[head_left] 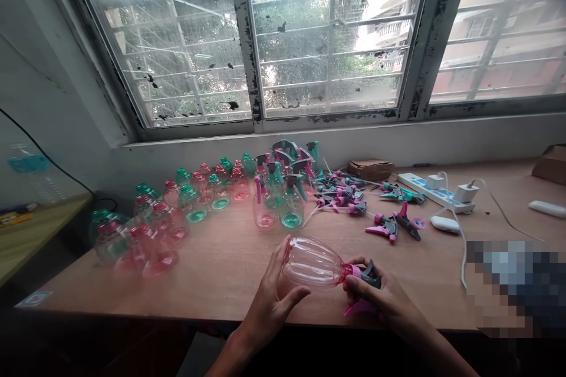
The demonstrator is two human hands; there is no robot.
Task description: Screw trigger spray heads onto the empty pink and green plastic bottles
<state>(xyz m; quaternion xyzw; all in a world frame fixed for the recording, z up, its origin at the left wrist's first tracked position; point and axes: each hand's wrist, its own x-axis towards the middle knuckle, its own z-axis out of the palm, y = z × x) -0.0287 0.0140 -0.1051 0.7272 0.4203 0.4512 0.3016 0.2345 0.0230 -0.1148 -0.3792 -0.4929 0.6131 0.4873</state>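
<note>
My left hand (270,297) cups the base of a clear pink spray bottle (312,264), which lies on its side just above the wooden table (230,271). My right hand (374,297) is closed around the grey and pink trigger sprayer head (367,275) at the bottle's neck. Both hands are near the table's front edge.
Several capless pink and green bottles (168,218) stand at the left. Finished bottles with sprayers (283,200) stand in the middle. Loose trigger heads (354,200) lie to the right, beside a power strip with plugs (435,188) and a white device (446,224). A window runs along the back.
</note>
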